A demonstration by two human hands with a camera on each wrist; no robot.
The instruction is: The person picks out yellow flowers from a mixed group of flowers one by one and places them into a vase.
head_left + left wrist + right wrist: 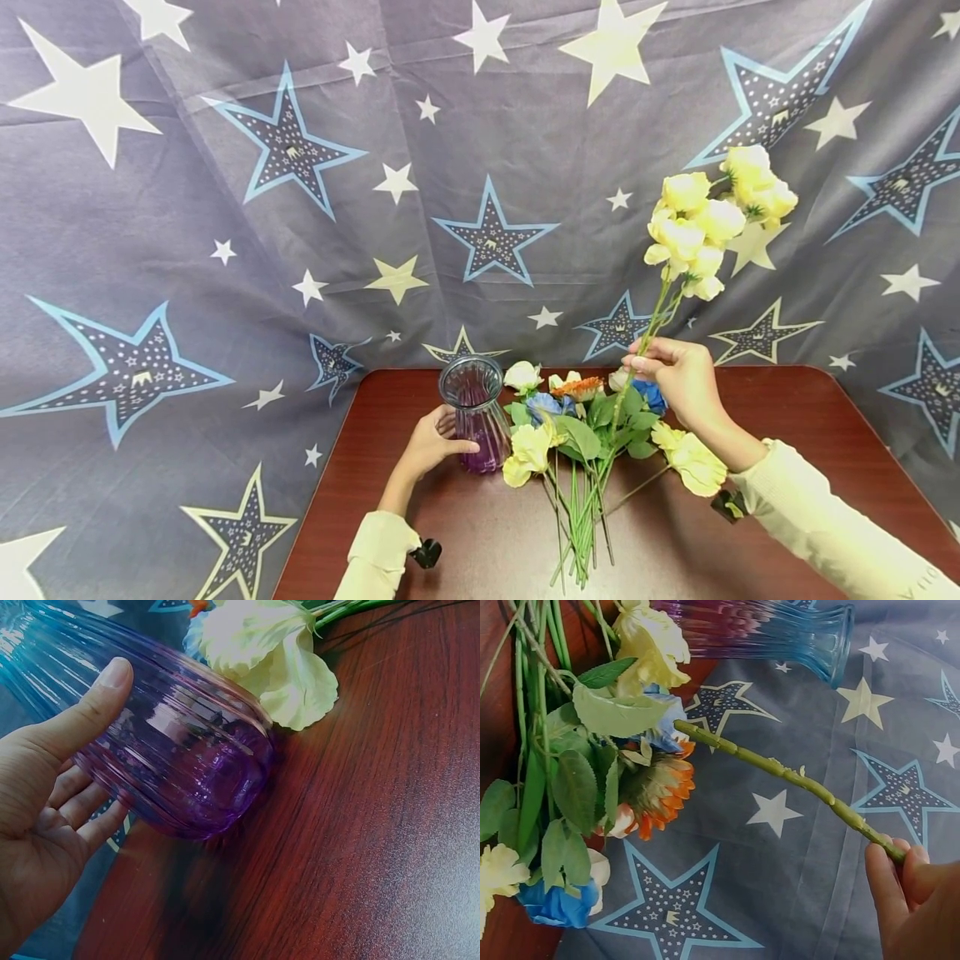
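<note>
A ribbed glass vase [483, 429], purple at its base and blue toward its flared rim, stands upright on the table. My left hand [437, 440] holds its side, thumb across the glass in the left wrist view and the other fingers around the far side. My right hand [686, 385] pinches a green stem [780, 769] between thumb and fingertips. Pale yellow blossoms [697, 229] cluster at the top of that stem, raised in front of the backdrop. Its bare lower end hangs over the flowers lying below.
Beside the vase lies a pile of artificial flowers, with an orange bloom [579, 387], a blue bloom [546, 406], yellow blooms [529, 454] and green leaves. Their stems [579, 521] point toward the near edge of the brown table [480, 550]. A star-patterned grey cloth [420, 308] hangs behind.
</note>
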